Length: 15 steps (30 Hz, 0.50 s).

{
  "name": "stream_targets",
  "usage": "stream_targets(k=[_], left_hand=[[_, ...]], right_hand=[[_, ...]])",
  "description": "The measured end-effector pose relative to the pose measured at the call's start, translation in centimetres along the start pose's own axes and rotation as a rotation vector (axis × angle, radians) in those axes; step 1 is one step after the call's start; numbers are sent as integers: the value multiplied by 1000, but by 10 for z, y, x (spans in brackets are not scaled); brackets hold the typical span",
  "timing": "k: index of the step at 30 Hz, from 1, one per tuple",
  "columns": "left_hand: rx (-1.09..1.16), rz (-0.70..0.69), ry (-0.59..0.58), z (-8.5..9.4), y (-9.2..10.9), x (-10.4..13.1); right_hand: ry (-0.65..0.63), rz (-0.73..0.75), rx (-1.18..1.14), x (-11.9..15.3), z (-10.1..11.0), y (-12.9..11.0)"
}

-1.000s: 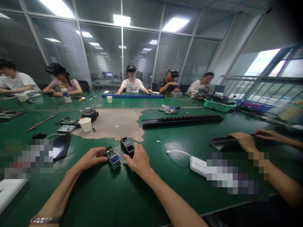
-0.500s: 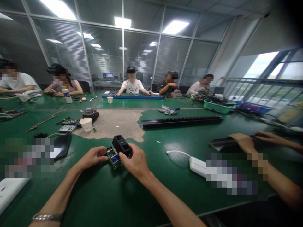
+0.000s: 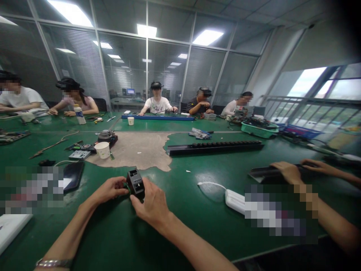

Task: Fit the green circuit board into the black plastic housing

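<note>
Just above the green table, my right hand [image 3: 153,199] grips a black plastic housing [image 3: 135,183] with rectangular openings in its face. My left hand [image 3: 113,188] pinches the green circuit board at the housing's left side. Most of that board is hidden behind the housing; only a sliver of green shows by my left fingertips. Board and housing are together between the two hands, but whether they are joined cannot be made out.
A paper cup [image 3: 103,150] stands on a bare tan patch [image 3: 138,148] of the green table [image 3: 197,226]. Beyond lies a long black strip [image 3: 216,148]. At right are a white adapter [image 3: 234,201] and another person's hands [image 3: 289,171] on a black bar. Several people sit across.
My right hand has moved left and brought the black housing over the circuit board, which it now mostly covers. My left hand has barely moved. Across the table, a person's hand has lifted.
</note>
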<state>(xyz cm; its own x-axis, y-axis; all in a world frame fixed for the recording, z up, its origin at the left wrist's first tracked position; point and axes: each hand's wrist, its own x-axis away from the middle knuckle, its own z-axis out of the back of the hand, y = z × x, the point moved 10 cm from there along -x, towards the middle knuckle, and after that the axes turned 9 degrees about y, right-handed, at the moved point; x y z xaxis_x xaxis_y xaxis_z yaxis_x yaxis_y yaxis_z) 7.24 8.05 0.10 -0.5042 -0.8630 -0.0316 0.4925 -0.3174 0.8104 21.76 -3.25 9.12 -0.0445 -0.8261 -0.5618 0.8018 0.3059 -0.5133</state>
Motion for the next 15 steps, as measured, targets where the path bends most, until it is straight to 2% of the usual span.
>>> stream_targets(k=[8, 15], left_hand=[[1, -11, -5, 1, 7, 4], [8, -5, -22, 0, 6, 4]], right_hand=[[-53, 21, 73, 2, -4, -3], [-111, 11, 136, -1, -4, -4]])
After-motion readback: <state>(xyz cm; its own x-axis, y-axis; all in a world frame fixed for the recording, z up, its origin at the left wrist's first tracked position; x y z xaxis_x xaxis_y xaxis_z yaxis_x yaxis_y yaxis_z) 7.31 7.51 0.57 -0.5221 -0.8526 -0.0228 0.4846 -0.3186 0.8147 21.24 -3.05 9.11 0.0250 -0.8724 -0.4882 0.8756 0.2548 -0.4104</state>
